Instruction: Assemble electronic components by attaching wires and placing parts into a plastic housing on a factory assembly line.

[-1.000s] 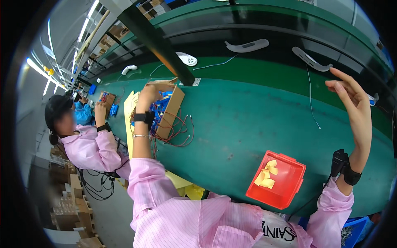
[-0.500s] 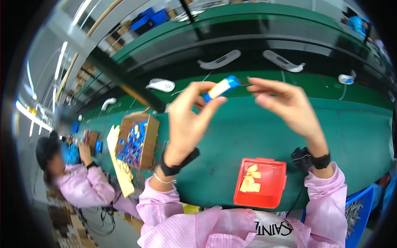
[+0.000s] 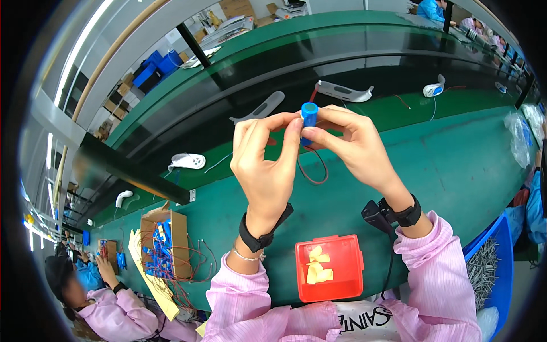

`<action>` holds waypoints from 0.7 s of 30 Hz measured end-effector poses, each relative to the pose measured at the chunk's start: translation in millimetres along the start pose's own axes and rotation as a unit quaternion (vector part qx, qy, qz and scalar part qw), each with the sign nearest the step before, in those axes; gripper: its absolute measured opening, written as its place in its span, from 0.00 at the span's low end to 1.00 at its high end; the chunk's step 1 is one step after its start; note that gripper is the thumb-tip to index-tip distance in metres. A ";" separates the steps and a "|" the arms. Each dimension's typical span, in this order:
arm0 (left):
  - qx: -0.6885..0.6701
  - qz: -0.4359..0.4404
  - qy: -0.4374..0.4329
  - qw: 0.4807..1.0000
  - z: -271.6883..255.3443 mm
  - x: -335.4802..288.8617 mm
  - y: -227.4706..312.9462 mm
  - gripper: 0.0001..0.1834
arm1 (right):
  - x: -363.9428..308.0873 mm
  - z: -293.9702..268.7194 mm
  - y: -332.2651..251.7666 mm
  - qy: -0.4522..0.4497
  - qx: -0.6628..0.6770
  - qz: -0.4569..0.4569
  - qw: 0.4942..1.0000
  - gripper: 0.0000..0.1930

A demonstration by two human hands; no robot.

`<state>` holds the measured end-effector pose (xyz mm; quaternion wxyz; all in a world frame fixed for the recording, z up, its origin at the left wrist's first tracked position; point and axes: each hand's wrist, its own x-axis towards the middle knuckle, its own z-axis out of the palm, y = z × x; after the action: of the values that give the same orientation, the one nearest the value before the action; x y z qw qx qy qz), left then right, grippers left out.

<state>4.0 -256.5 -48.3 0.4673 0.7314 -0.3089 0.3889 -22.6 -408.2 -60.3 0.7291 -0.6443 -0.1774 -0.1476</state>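
A blue cylindrical battery (image 3: 309, 115) stands nearly upright between my hands above the green bench. My left hand (image 3: 264, 157) pinches it from the left with thumb and forefinger. From the right, the thumb and fingers of my right hand (image 3: 358, 147) close on it as well. A dark reddish wire (image 3: 317, 182) loops down below the battery. Nearer to me, a red plastic tray (image 3: 354, 288) holds several pale yellow paper pieces (image 3: 319, 275). On the left, a cardboard box (image 3: 180, 242) is full of blue batteries with red and dark wires.
Beyond the green bench (image 3: 439, 165) runs a conveyor strip with white and grey plastic housings (image 3: 345, 92). A blue bin (image 3: 504, 285) of metal pins stands at the lower right. Yellow sheets (image 3: 149, 273) lie beside the box. A co-worker (image 3: 117, 310) sits at the left.
My right hand has come in from the right and now grips the battery too. The battery has gone from tilted to nearly upright. My view has turned somewhat to the right.
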 end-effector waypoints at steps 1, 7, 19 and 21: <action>-0.003 -0.011 -0.003 1.000 -0.8 -0.4 0.6 0.05 | -0.2 0.7 -0.4 0.003 -0.018 -0.012 1.000 0.15; -0.017 -0.065 -0.022 0.998 -5.5 -5.4 -2.0 0.03 | -3.2 2.2 4.6 0.008 -0.131 -0.060 0.990 0.15; -0.388 -0.301 -0.063 0.869 -8.9 -9.2 -19.5 0.08 | -1.7 11.2 14.2 0.006 0.076 0.010 0.997 0.16; -0.368 -0.312 -0.009 0.876 -13.7 -11.1 -18.6 0.11 | 1.2 8.9 8.7 0.014 0.136 0.026 0.990 0.17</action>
<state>9.6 -236.0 -62.5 0.7966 0.5690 -0.1899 0.0747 -18.3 -398.3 -66.6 0.8156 -0.5418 -0.1692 -0.1123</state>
